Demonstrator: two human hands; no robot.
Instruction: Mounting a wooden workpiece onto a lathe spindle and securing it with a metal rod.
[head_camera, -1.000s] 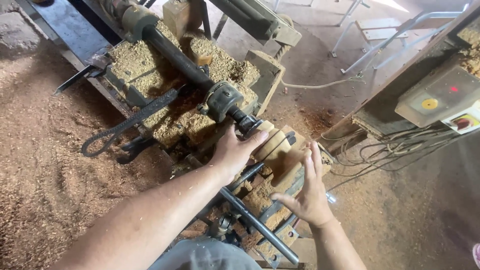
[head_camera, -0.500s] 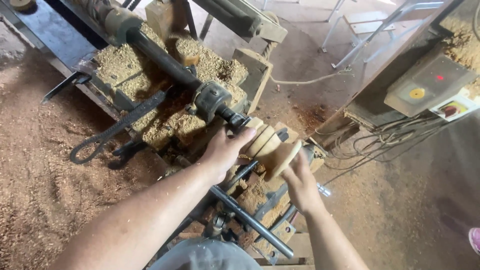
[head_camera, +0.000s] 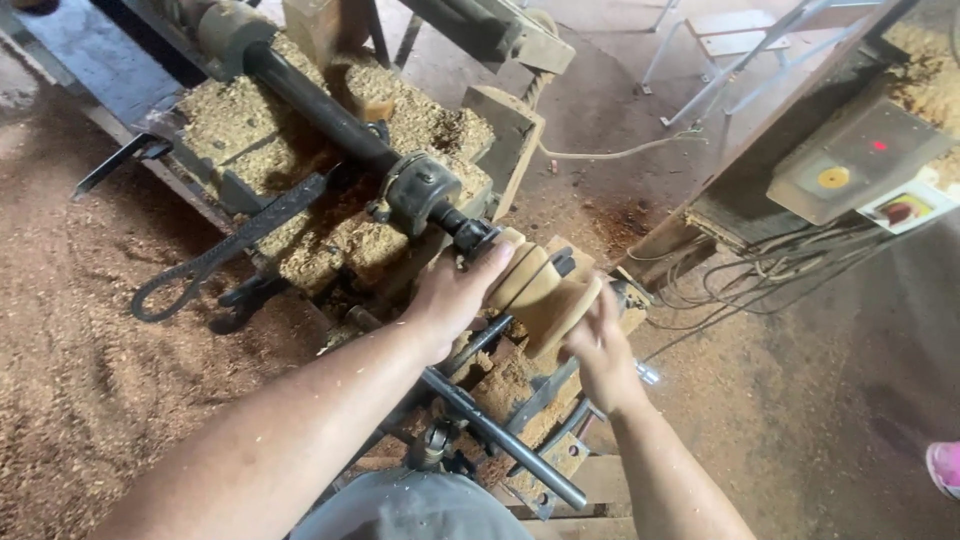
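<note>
Both hands (head_camera: 455, 295) newly hiding workpiece (head_camera: 545, 290)

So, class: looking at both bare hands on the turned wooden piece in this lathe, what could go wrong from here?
1. Both the left hand and right hand grip the turned wooden piece between the lathe centres; if the spindle turned, fingers could be caught.
2. Loose cables trail by the control box, possibly a trip hazard.
3. Thick sawdust may make footing slippery.

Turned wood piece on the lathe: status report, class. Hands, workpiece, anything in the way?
Left hand and right hand both gripping turned wood piece. Piece at the lathe spindle. Black bar beneath hands; shavings all round.
</note>
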